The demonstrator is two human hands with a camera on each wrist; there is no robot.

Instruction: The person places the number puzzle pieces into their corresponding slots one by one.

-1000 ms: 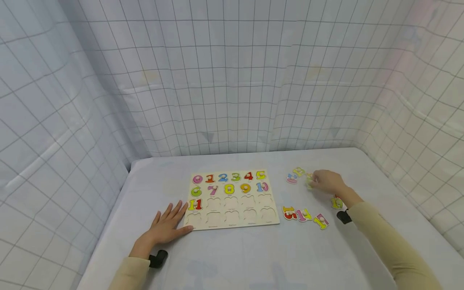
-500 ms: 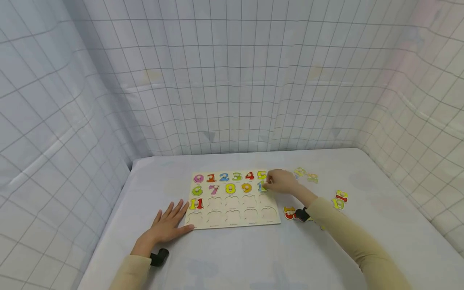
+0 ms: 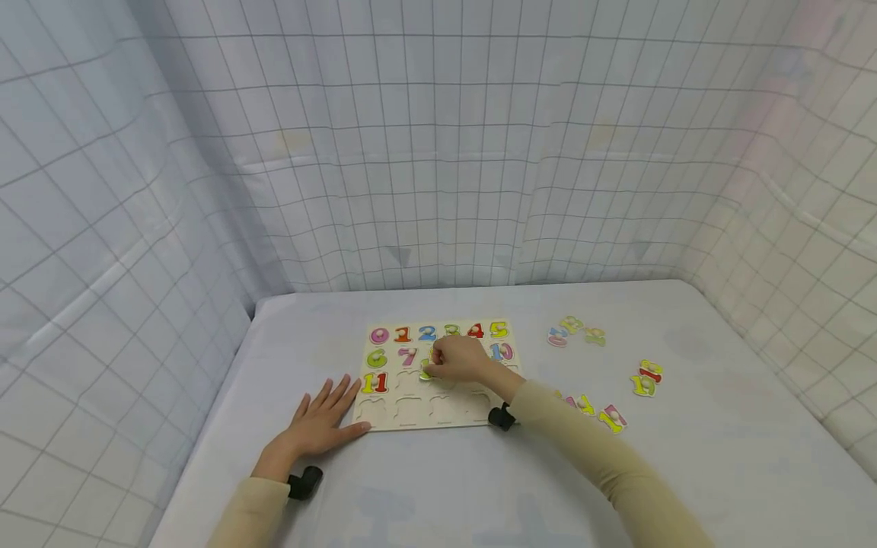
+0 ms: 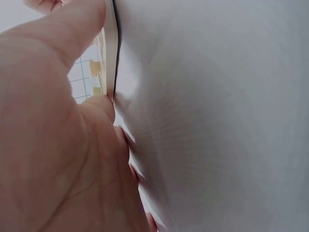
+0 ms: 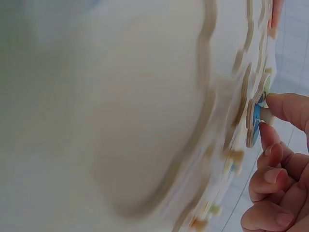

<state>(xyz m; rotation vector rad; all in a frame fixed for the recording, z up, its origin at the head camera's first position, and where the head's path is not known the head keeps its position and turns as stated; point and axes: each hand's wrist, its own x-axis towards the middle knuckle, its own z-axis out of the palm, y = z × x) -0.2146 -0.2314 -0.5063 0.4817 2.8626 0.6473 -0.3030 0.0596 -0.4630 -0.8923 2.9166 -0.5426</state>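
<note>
A pale wooden number puzzle board lies on the table with pieces 0 to 11 set in its upper rows. My right hand is over its middle, pinching a green and blue number puzzle piece by its knob between thumb and forefinger. In the right wrist view that piece is tilted, close above the cut-out recesses; its digits are partly hidden. My left hand lies with fingers spread at the board's left edge, its thumb touching the lower left corner.
Loose number pieces lie right of the board: a blue and pink piece, a red and yellow piece and a pink and yellow piece among several. My right forearm partly covers the nearer ones. A gridded white curtain encloses the table.
My right hand has carried the green and blue number puzzle piece left, from the loose pieces to over the board's middle. My left hand has stayed at the board's edge.
</note>
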